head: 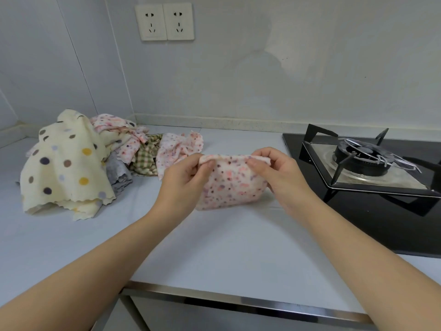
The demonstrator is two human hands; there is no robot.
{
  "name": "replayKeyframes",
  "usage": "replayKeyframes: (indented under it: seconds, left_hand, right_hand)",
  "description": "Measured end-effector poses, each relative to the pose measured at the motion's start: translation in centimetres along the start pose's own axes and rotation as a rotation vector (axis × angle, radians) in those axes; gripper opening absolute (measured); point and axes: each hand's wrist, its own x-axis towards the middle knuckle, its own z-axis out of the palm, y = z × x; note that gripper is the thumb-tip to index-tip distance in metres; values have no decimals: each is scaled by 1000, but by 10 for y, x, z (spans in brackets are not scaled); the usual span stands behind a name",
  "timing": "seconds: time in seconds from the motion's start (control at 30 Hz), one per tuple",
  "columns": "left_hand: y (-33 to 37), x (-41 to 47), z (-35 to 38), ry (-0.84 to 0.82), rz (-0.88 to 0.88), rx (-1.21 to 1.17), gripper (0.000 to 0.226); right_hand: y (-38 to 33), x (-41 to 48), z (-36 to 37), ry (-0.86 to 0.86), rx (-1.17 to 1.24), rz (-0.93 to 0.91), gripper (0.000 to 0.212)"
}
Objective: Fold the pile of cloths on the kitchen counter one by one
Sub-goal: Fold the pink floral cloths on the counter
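Several unfolded cloths [133,149] lie heaped on the kitchen counter [214,247] at about ten o'clock from the person standing at it, with a cream polka-dot cloth [64,163] draped over the heap's left side. At twelve o'clock, the left hand [183,177] pinches the top left corner of a pink speckled cloth [230,185], thumb and curled fingers closed on the doubled edge. The cloth, already folded small, hangs from that top edge; whether its lower part rests on the counter or hangs just above it is hard to tell. The right hand [276,173] pinches the opposite top corner in the same way. A black gas hob [358,223] sits at two o'clock, near the right hand. The risk from here looks plain. Soft layers held only at two corners may slide out of line as the cloth is laid down, spoiling the fold. A cloth set down too far right could end up against the burner [360,158].
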Motion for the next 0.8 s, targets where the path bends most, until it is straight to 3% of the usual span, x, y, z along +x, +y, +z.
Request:
replayKeyframes:
  seconds: [0.13,0.33,0.43,0.5,0.6,0.67,0.8]
  left_hand:
    - [9,3,-3,53,-109,-138,17]
    - [5,6,-2,87,-193,-197,27]
    - [4,7,0,87,-218,-238,21]
    - [2,8,1,116,-242,-234,20]
    - [0,6,7,166,-261,-161,25]
    - [-3,3,14,213,-249,-69,28]
    - [-8,3,15,219,-267,-36,35]
  right_hand:
    - [1,-1,6,-68,97,171,7]
    - [9,1,11,110,116,113,8]
    - [9,-1,13,-4,223,296,25]
    - [9,-2,13,-80,271,352,24]
    - [12,-3,20,31,252,289,11]
    - [16,-2,27,134,88,160,9]
    - [19,-5,33,254,-204,-36,30]
